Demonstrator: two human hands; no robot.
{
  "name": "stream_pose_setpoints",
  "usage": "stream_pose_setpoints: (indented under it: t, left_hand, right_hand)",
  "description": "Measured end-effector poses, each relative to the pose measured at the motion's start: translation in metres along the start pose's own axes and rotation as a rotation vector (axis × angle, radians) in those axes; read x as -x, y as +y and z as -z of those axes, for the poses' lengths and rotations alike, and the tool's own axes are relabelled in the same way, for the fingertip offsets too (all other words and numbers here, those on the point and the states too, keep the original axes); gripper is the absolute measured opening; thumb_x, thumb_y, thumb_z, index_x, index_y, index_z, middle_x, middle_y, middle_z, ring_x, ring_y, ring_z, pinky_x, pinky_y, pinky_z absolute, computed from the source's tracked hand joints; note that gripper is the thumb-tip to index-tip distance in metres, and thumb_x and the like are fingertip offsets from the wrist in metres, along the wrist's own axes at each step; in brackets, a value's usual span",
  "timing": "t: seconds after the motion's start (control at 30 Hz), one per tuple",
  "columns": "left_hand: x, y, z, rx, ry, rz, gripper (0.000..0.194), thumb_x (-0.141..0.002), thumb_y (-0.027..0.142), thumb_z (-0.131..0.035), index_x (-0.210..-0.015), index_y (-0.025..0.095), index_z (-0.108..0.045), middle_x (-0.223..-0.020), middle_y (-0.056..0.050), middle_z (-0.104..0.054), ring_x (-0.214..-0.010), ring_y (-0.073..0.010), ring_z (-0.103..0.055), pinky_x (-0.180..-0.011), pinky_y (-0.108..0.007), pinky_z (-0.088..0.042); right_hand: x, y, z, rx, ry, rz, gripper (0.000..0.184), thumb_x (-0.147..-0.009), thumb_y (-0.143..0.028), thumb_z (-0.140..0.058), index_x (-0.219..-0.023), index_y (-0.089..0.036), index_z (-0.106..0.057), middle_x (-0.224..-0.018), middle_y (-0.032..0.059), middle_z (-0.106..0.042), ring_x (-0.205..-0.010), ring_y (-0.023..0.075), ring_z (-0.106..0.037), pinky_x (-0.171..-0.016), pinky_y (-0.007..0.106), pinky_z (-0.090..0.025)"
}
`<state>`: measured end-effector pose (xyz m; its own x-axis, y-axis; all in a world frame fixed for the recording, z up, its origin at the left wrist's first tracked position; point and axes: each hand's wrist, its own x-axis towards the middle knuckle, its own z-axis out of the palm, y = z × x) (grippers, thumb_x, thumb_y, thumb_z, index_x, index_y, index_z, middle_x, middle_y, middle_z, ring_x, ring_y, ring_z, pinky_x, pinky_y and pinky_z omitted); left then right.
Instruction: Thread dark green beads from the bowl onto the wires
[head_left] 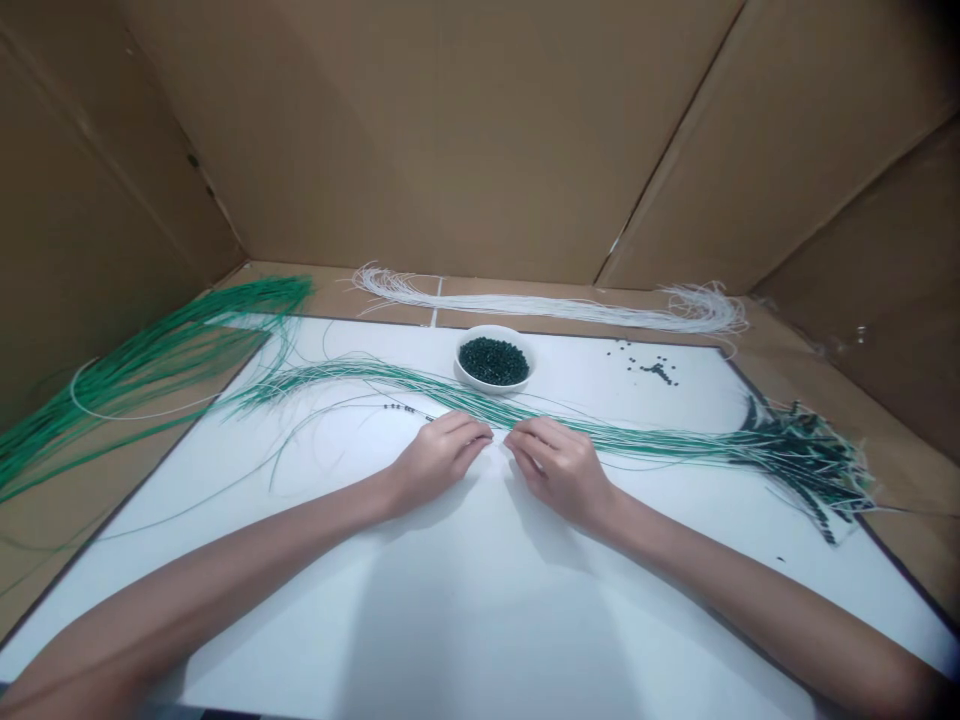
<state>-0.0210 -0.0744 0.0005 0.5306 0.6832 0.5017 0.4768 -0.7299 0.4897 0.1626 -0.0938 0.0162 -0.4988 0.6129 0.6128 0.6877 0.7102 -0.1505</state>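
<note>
My left hand [441,458] is closed in a pinch over the white board. From behind its knuckles a thin green strand [352,407] runs out to the left, with several small dark beads [399,408] spaced along it near the hand. Facing it with a small gap between the fingertips, my right hand [561,466] is also pinched, and whatever lies in its fingers is too small to make out. Just behind both hands stretches a long bundle of green and white strands [660,442]. Its right end carries many dark beads [806,455].
Beyond the hands stands a white bowl [493,386] filled with dark green beads [493,361]. Loose beads [660,370] lie at the back right. White strands [540,303] rest along the rear, green ones [135,375] at the left. Cardboard walls [465,130] enclose the board [480,610].
</note>
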Motion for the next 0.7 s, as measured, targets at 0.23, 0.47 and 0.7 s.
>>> stream_pose_setpoints:
  t: [0.23, 0.47, 0.7]
  left_hand:
    - [-0.0008, -0.0005, 0.0004, 0.046, 0.064, 0.037, 0.013, -0.082, 0.019, -0.046, -0.088, 0.016, -0.058, -0.080, -0.003, -0.060, -0.077, -0.0111, -0.054, -0.073, -0.023, -0.044]
    - [-0.0017, 0.0017, 0.0039, 0.069, 0.045, 0.110, 0.014, -0.084, 0.019, -0.042, -0.090, 0.016, -0.054, -0.083, -0.003, -0.057, -0.076, -0.0115, -0.052, -0.070, -0.023, -0.043]
    - [-0.0015, -0.0003, 0.0026, 0.097, 0.060, 0.139, 0.014, -0.084, 0.019, -0.041, -0.090, 0.016, -0.053, -0.082, -0.003, -0.054, -0.074, -0.0105, -0.052, -0.066, -0.021, -0.043]
  right_hand:
    - [-0.0016, 0.0036, -0.0017, -0.047, 0.000, -0.102, 0.016, -0.080, -0.013, -0.043, -0.074, -0.016, -0.058, -0.072, 0.0054, -0.061, -0.067, 0.0133, -0.055, -0.060, 0.023, -0.042]
    - [-0.0042, 0.0036, -0.0005, -0.101, -0.068, -0.224, 0.016, -0.082, -0.014, -0.039, -0.077, -0.016, -0.054, -0.076, 0.0050, -0.060, -0.065, 0.0128, -0.055, -0.058, 0.022, -0.042]
    - [-0.0016, 0.0062, -0.0030, -0.282, -0.088, -0.364, 0.013, -0.082, -0.021, -0.043, -0.078, -0.019, -0.056, -0.076, 0.0029, -0.063, -0.065, 0.0132, -0.058, -0.060, 0.022, -0.045]
